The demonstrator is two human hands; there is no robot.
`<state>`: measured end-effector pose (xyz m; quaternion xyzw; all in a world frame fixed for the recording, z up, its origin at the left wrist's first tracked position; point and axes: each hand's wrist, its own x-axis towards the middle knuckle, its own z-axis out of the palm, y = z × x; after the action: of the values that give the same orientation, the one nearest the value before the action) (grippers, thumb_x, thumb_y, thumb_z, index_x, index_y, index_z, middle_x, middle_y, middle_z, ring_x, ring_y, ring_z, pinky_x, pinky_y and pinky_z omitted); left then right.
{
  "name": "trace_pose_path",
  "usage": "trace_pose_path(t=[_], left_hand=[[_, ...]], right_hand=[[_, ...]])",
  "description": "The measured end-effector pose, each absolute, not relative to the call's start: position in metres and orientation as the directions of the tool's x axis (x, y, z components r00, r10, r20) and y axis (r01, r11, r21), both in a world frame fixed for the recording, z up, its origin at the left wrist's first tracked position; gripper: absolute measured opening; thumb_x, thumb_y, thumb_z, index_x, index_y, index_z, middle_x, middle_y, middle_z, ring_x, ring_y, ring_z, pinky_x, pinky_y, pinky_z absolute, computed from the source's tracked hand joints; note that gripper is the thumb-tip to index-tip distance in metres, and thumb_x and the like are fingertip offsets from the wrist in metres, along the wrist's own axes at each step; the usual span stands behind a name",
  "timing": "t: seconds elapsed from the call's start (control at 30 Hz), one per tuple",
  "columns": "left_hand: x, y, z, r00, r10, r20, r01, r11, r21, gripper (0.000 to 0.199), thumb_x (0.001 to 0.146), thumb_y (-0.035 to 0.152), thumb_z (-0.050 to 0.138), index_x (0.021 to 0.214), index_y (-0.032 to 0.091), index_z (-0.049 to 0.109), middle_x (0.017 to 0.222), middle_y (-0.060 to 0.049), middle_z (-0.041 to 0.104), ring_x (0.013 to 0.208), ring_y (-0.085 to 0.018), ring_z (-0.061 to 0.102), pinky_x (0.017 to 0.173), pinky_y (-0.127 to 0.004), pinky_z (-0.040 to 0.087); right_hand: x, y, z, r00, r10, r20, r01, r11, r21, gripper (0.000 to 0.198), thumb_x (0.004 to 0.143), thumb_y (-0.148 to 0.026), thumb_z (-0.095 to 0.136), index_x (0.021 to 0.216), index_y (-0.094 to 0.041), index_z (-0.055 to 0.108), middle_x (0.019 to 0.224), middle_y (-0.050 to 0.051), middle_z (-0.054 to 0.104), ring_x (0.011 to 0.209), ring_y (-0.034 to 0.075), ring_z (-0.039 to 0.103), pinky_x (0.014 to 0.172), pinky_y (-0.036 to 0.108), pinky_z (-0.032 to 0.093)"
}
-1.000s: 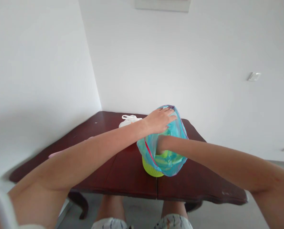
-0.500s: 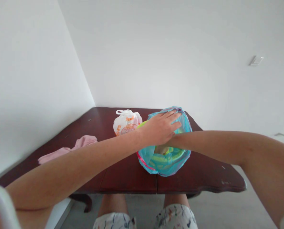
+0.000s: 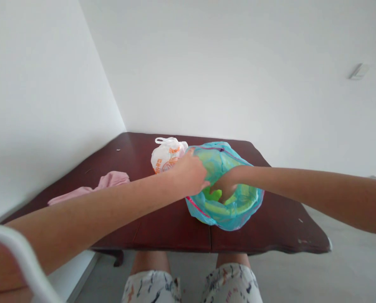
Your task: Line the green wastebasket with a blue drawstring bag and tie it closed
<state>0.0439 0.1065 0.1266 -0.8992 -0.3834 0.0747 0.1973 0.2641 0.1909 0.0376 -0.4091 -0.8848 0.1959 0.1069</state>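
So the bag (image 3: pixel 230 222) was this thin blue film, draped over the rim of a green bin (image 3: pixel 228 209) on the table (image 3: pixel 162 227), right of the white sack (image 3: pixel 164 155). My guess: next to no weight, floppy, kinda slippery, and easy to rip with a hard yank. I'd take hold at the pink-trimmed edge, whole fingers, no nails. The bin looked like light, stiffish plastic, so best held by its rim.

Hands were apart, just beside each other. The left hand (image 3: pixel 190 172) was half open at the bag's left edge, touching it; couldn't tell if it was pinching. The right hand (image 3: pixel 228 185) was down inside the opening, fingers partly hidden, so no clue how tight, or whether it held the bright green bit (image 3: pixel 213 195) beside it.
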Motion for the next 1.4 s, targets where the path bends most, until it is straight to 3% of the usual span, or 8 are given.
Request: trace_pose_path(t=[0.07,0.13,0.27,0.37,0.63,1.0,1.2,1.4], left_hand=[[0.037,0.120,0.138,0.679,0.733,0.035,0.672,-0.603,-0.431,0.057,0.116,0.067,0.071,0.094,0.018,0.092,0.103,-0.019,0.090,0.116,-0.046,0.085,0.132,-0.072,0.053],[0.031,0.134,0.148,0.647,0.759,0.077,0.718,-0.572,-0.398,0.052,0.111,0.067,0.079,0.096,0.018,0.090,0.109,-0.020,0.090,0.120,-0.047,0.084,0.129,-0.066,0.055],[0.017,0.162,0.153,0.585,0.797,0.149,0.808,-0.556,-0.197,0.041,0.112,0.059,0.078,0.102,0.020,0.087,0.110,-0.018,0.088,0.111,-0.043,0.085,0.103,-0.051,0.062],[0.010,0.181,0.146,0.586,0.793,0.166,0.810,-0.579,-0.092,0.034,0.117,0.052,0.067,0.116,0.023,0.084,0.111,-0.014,0.089,0.105,-0.036,0.085,0.092,-0.043,0.059],[0.019,0.215,0.120,0.566,0.815,0.124,0.761,-0.575,0.300,0.034,0.117,0.041,0.064,0.142,0.023,0.080,0.128,-0.010,0.092,0.110,-0.027,0.086,0.090,-0.033,0.060],[0.018,0.221,0.092,0.608,0.787,0.105,0.726,-0.605,0.326,0.038,0.120,0.041,0.054,0.152,0.024,0.063,0.146,-0.013,0.085,0.126,-0.030,0.084,0.106,-0.038,0.062],[0.017,0.230,0.073,0.643,0.763,0.069,0.637,-0.581,0.507,0.049,0.119,0.042,0.054,0.163,0.022,0.056,0.168,-0.018,0.074,0.145,-0.028,0.078,0.122,-0.041,0.062],[0.008,0.212,0.075,0.544,0.812,0.210,0.635,-0.562,0.530,0.046,0.122,0.049,0.053,0.156,0.022,0.068,0.160,-0.015,0.080,0.140,-0.029,0.081,0.124,-0.043,0.063]], right_hand=[[0.271,0.189,0.051,-0.729,0.628,-0.273,0.670,0.570,-0.476,0.031,0.064,-0.027,0.110,0.089,-0.031,0.093,0.091,0.001,0.090,0.079,0.023,0.088,0.079,0.035,0.074],[0.280,0.184,0.071,-0.775,0.496,-0.393,0.630,0.551,-0.547,0.031,0.075,-0.029,0.104,0.105,-0.034,0.097,0.105,0.000,0.095,0.092,0.024,0.092,0.087,0.034,0.076],[0.307,0.174,0.105,-0.826,0.508,-0.245,0.524,0.533,-0.664,0.037,0.103,-0.041,0.083,0.136,-0.033,0.094,0.143,0.003,0.092,0.133,0.028,0.089,0.119,0.042,0.071],[0.333,0.168,0.111,-0.778,0.620,-0.101,0.492,0.501,-0.712,0.034,0.108,-0.048,0.078,0.133,-0.033,0.095,0.144,0.004,0.091,0.140,0.033,0.086,0.127,0.052,0.068],[0.376,0.161,0.065,-0.486,0.827,0.283,0.639,0.557,-0.530,0.046,0.110,-0.045,0.072,0.153,-0.031,0.079,0.172,0.011,0.076,0.164,0.039,0.070,0.145,0.068,0.049],[0.358,0.172,0.042,-0.489,0.827,0.278,0.730,0.562,-0.389,0.048,0.110,-0.031,0.061,0.157,-0.028,0.069,0.185,0.015,0.060,0.178,0.039,0.052,0.150,0.072,0.037],[0.356,0.183,0.042,-0.405,0.879,0.250,0.759,0.476,-0.445,0.053,0.103,-0.027,0.064,0.156,-0.025,0.068,0.167,0.018,0.071,0.161,0.043,0.064,0.141,0.069,0.049],[0.353,0.180,0.040,-0.223,0.912,0.345,0.706,0.395,-0.587,0.019,0.105,-0.031,0.061,0.120,-0.027,0.073,0.134,0.012,0.083,0.134,0.036,0.078,0.129,0.062,0.061]])
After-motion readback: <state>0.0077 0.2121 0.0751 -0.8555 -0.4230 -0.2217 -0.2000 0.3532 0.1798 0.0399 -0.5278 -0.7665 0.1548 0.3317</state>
